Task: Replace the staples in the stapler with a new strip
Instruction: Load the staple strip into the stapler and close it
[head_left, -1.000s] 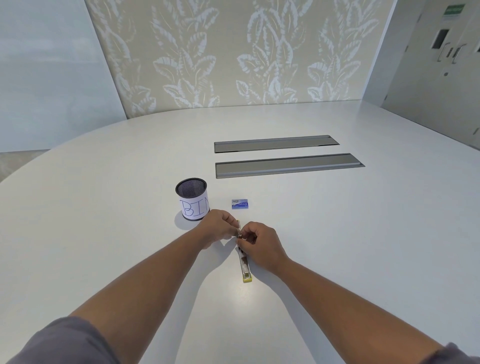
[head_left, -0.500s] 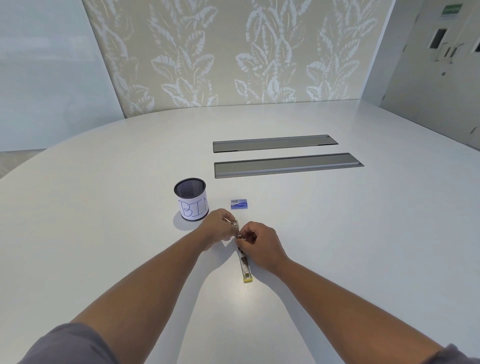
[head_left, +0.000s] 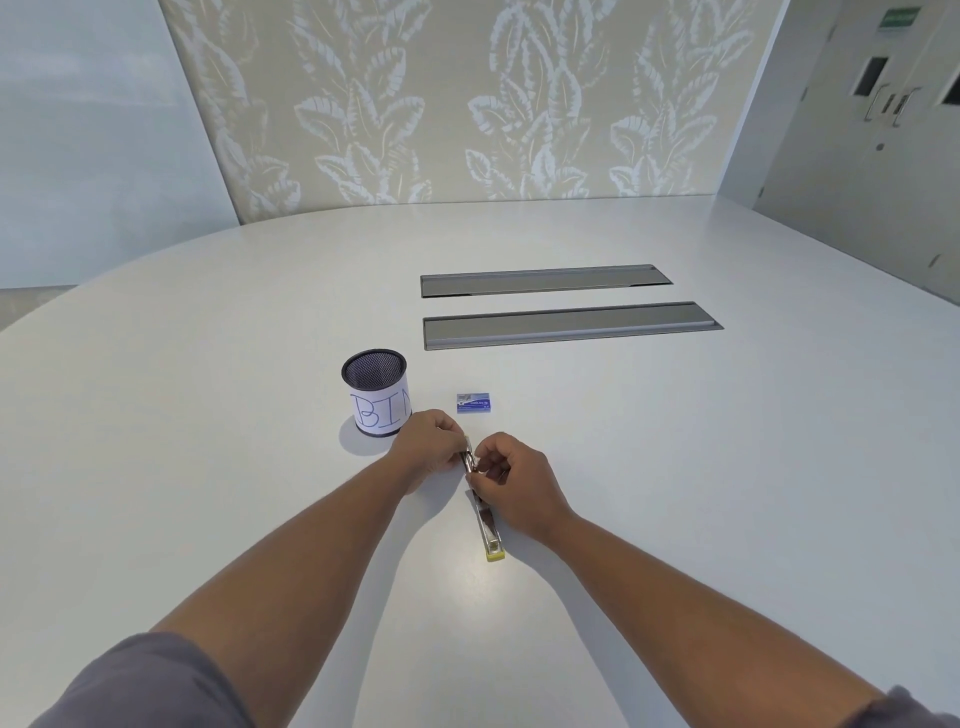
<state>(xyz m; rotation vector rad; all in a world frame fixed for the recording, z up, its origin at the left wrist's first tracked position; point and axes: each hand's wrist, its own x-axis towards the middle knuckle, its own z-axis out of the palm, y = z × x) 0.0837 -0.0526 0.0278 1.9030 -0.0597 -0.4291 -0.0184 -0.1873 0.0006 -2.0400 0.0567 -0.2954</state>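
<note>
A slim metal stapler (head_left: 488, 525) with a yellow end lies opened flat on the white table (head_left: 675, 493), its yellow tip pointing toward me. My left hand (head_left: 428, 452) pinches the far metal part of the stapler. My right hand (head_left: 511, 480) is closed over the same spot from the right, fingertips on the metal; whether it holds staples is hidden. A small blue staple box (head_left: 474, 402) lies just beyond the hands.
A black mesh cup (head_left: 375, 392) with a paper label reading "BIN" stands left of the staple box. Two long grey cable-slot lids (head_left: 571, 325) are set into the table farther back. A patterned wall and a door stand behind.
Both hands stay at the far end of the stapler, with only small finger shifts. The stapler has not moved on the table.
</note>
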